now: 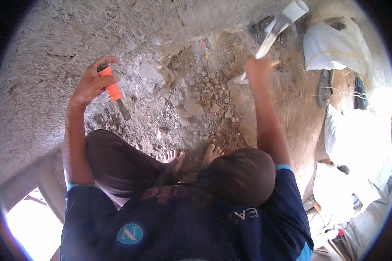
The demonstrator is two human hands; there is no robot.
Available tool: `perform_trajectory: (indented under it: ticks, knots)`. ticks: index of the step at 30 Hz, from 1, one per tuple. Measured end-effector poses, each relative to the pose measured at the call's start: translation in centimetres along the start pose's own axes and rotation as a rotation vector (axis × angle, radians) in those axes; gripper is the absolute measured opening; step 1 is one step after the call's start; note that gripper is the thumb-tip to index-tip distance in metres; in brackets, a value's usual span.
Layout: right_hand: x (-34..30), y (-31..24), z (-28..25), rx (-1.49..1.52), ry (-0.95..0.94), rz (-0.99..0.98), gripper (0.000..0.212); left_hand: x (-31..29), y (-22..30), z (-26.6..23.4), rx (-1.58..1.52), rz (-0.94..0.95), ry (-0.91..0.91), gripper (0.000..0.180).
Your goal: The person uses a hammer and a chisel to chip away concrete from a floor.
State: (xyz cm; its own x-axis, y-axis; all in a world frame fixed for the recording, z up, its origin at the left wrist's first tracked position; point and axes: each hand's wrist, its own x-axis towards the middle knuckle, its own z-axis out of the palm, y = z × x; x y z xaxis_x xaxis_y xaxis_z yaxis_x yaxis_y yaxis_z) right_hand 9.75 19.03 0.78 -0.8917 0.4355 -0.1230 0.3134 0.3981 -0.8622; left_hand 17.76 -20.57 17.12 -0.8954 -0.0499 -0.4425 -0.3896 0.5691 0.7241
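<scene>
My left hand (91,82) is closed around the orange grip of a chisel (113,89), its dark metal blade pointing down beside the rough wall. My right hand (258,69), raised at the far right and smeared by motion, grips a hammer (268,43) by its pale handle. The hammer's blurred grey head is up in front of a white pipe (295,11). A pale piece (238,80) shows beside the right hand; I cannot tell what it is. Broken stones and rubble (207,93) lie on the ground between my hands.
Rough plaster wall (130,26) rises ahead and to the left. My bare feet (212,154) are at the rubble's near edge. White sacks (333,48) lie along the right, with a grey sandal (324,88) near them. A bright opening (35,226) is at lower left.
</scene>
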Motion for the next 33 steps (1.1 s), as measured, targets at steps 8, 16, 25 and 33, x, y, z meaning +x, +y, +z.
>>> perform_trajectory:
  ticks: [8,16,25,33]
  knots:
    - [1.3,10.5,2.3,-0.689,-0.618,-0.339,0.034,-0.4,-0.5,0.5,0.062,-0.004,0.005,0.047]
    - [-0.3,16.2,4.9,-0.587,-0.401,-0.342,0.036,-0.4,1.3,0.4,0.013,-0.019,0.019,0.047]
    - [1.8,1.0,-0.8,-0.194,-0.303,0.112,0.032,-0.3,-1.4,0.2,0.052,0.033,0.025,0.048]
    - [-0.6,13.5,2.0,-0.721,-0.673,-0.239,0.027,1.2,1.0,0.5,-0.011,0.049,0.026,0.049]
